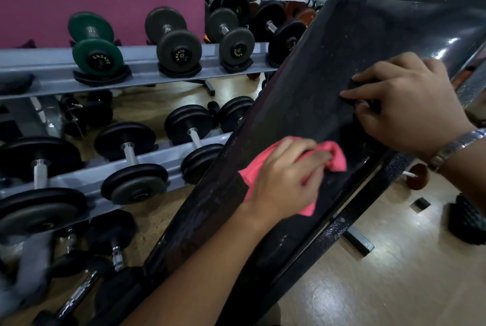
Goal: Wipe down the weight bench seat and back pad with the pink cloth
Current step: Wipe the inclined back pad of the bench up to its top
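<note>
Our left hand [284, 181] clutches the pink cloth [334, 154] in curled fingers, pressing it onto the black bench pad [328, 57]. Higher on the pad, our right hand [410, 107] pinches a small dark object [353, 86]. A dumbbell rack [147, 60] stands beside the pad.

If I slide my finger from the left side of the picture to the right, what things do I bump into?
green dumbbell → grey dumbbell beside it → left hand gripping the pink cloth → right hand gripping a dark thing → silver wristwatch
</note>
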`<state>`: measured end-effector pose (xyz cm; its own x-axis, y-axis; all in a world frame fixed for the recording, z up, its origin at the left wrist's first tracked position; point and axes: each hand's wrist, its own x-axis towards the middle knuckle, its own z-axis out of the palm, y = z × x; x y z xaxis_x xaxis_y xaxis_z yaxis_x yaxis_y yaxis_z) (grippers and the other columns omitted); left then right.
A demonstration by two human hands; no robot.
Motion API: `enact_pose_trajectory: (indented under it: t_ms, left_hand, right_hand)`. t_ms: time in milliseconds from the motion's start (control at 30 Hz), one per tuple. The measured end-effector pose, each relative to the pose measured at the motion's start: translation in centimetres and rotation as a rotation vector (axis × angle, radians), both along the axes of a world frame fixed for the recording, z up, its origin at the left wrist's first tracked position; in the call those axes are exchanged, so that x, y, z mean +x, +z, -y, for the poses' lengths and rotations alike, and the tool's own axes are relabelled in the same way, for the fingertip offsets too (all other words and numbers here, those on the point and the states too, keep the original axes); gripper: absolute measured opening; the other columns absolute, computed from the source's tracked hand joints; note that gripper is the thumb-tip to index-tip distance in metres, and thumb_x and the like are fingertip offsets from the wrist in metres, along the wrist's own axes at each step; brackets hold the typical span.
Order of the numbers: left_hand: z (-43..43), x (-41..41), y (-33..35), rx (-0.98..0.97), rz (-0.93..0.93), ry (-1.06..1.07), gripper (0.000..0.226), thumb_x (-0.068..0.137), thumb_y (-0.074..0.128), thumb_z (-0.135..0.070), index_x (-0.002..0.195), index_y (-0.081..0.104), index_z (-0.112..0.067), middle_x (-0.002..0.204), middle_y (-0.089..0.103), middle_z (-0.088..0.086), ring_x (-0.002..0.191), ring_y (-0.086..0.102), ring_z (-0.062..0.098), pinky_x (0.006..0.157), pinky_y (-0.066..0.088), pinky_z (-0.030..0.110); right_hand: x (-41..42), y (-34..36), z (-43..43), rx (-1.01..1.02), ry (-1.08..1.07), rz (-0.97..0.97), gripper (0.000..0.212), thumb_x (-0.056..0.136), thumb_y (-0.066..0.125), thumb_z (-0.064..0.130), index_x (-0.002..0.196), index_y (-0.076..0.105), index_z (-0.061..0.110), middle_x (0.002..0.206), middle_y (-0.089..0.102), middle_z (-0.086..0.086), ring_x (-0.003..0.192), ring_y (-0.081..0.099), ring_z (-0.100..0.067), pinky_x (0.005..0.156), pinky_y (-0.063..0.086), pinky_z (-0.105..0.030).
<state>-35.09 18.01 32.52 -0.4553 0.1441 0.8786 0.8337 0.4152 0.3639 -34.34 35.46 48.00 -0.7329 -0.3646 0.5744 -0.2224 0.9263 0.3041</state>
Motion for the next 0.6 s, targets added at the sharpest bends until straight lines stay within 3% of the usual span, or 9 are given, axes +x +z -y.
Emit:
enact_pose_trajectory:
  t_ms: [167,300,400,500,600]
  left_hand:
    - [0.3,-2.4,0.8,0.199,0.194,0.199,0.021,0.088,0.068,-0.005,0.106,0.077,-0.010,0.105,0.068,0.003,0.095,0.062,0.024,0.085,0.050,0.039]
    - [-0.2,-1.4,1.3,0.070,0.076,0.011,0.020,0.087,0.071,0.001,0.105,0.078,-0.007,0.103,0.068,0.006,0.094,0.060,0.025,0.088,0.049,0.032]
    - [1.8,-4.0,1.0,0.091,0.097,0.081,0.022,0.088,0.071,-0.001,0.107,0.077,-0.007,0.102,0.068,0.007,0.094,0.061,0.025,0.088,0.049,0.033]
    - [1.3,-5.8,2.9,0.172,0.209,0.168,0.022,0.090,0.068,-0.006,0.109,0.077,-0.011,0.104,0.068,0.002,0.098,0.060,0.022,0.091,0.043,0.020]
    - [1.9,-5.2,1.7,0.086,0.127,0.092,0.020,0.090,0.069,-0.005,0.108,0.076,-0.009,0.106,0.067,0.003,0.099,0.060,0.021,0.092,0.040,0.017]
  right_hand:
    - [-0.1,-0.2,0.4,0.012,-0.014,0.008,0.040,0.086,0.044,0.033,0.109,0.077,0.031,0.115,0.070,0.002,0.110,0.053,-0.034,0.095,0.036,-0.049]
    - [0.0,-0.1,0.3,0.010,-0.022,0.004,0.040,0.086,0.044,0.034,0.108,0.077,0.030,0.115,0.069,0.002,0.110,0.053,-0.034,0.095,0.036,-0.050]
    - [-0.1,-0.2,0.3,0.019,-0.019,0.005,0.041,0.087,0.043,0.035,0.110,0.077,0.030,0.116,0.069,0.002,0.111,0.052,-0.034,0.095,0.036,-0.051]
    - [-0.2,-0.2,0.7,-0.002,-0.035,0.022,0.041,0.087,0.043,0.035,0.108,0.077,0.030,0.114,0.069,0.002,0.110,0.051,-0.034,0.096,0.035,-0.052]
    - [-0.1,-0.1,0.5,-0.017,-0.027,0.002,0.039,0.086,0.044,0.035,0.106,0.078,0.031,0.111,0.069,0.003,0.109,0.052,-0.034,0.096,0.035,-0.052]
